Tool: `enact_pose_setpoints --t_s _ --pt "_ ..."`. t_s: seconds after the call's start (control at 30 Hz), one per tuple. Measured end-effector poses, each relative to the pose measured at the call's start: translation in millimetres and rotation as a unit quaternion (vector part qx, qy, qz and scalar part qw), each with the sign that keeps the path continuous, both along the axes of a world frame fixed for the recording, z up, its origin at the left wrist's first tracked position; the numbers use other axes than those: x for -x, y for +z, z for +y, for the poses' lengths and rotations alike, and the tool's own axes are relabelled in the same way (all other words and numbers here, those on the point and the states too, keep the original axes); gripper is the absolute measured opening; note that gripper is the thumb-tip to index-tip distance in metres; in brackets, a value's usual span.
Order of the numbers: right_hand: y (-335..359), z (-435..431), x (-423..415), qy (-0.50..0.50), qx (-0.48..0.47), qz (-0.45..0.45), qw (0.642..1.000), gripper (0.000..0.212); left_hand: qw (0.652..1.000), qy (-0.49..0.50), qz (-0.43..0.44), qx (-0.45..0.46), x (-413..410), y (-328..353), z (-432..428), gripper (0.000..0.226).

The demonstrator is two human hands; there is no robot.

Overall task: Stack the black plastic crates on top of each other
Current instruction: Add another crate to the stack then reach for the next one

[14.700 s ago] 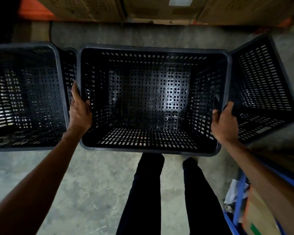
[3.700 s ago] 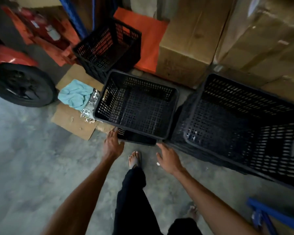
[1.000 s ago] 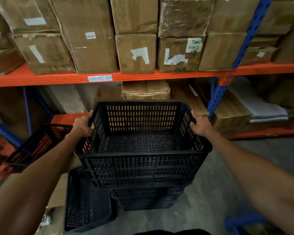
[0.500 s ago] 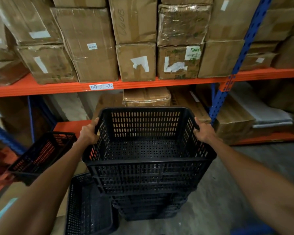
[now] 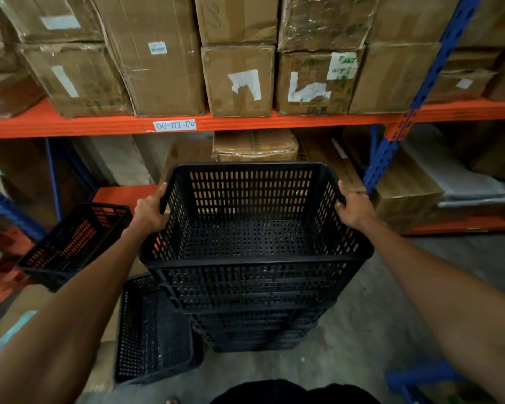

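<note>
Crate stacking is at the seating step. I have the top crate [image 5: 254, 237] at the head of a stack [image 5: 254, 322] of nested black crates that stands on the concrete floor [image 5: 376, 316] in front of the racking. My left hand [image 5: 150, 212] grips the left rim near its far corner, fingers curled over the edge. My right hand [image 5: 352, 209] grips the right rim at the matching point, likewise wrapped round it. Neither hand is spread flat.

Status: I cannot tell whether the top crate is fully bedded on the one below or carried just above it. Its walls run in line with the stack, so I judge alignment to be good.

Next move, as I judge it:
1. Press down evenly on both rims until the crate settles square.
2. Let go with both hands together, so the stack is not tipped.
3. Turn to the remaining crates. One loose crate [image 5: 155, 330] lies on the floor just beside the stack on its left. A tilted crate [image 5: 76, 243] leans further left, near the lower shelf. Each needs a two-handed rim grip and a lift above the stack's top edge.

Readable markings: a white label [image 5: 175, 125] on the orange shelf beam [image 5: 70, 123] carries handwriting that reads roughly "00-02-00"; the round characters may be zeros or the letter D. The cardboard boxes [image 5: 239, 80] above carry torn white stickers and one green-printed sticker [image 5: 343, 65], too blurred to read.
</note>
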State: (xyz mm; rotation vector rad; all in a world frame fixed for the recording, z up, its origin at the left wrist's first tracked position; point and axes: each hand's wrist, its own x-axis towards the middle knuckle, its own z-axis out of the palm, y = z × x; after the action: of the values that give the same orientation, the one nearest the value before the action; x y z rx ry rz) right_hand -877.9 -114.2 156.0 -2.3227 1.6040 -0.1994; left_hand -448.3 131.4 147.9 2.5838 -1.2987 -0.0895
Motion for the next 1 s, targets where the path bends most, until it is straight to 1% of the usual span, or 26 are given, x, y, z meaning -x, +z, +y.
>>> enact_pose_setpoints --t_s 0.2,0.33,0.47,0.6,0.77,1.0 --pt "5.7 -0.2 3.1 0.001 0.036 0.014 0.999 0.063 1.0 0.012 0.019 0.022 9.3 -7.5 3.8 0.075" --pt "-3.3 9.7 9.9 -0.007 0.037 0.018 0.999 0.063 0.998 0.009 0.04 0.055 19.0 -12.1 7.8 0.071" --pt "-6.1 18.6 9.0 -0.015 0.038 0.006 0.999 0.062 0.998 0.01 0.034 0.046 19.9 -14.3 17.1 0.074" --pt "-6.3 25.1 5.6 -0.027 0.045 -0.018 0.998 0.061 0.998 -0.004 0.032 0.056 22.3 -10.0 20.5 0.073" --pt "-6.9 23.4 4.8 -0.023 0.052 -0.014 0.998 0.06 0.998 0.005 0.032 0.048 25.0 -7.4 17.3 0.079" --pt "-4.0 15.8 4.7 -0.015 0.06 -0.007 0.998 0.058 0.998 0.021 0.044 0.033 24.3 -2.8 3.0 0.08"
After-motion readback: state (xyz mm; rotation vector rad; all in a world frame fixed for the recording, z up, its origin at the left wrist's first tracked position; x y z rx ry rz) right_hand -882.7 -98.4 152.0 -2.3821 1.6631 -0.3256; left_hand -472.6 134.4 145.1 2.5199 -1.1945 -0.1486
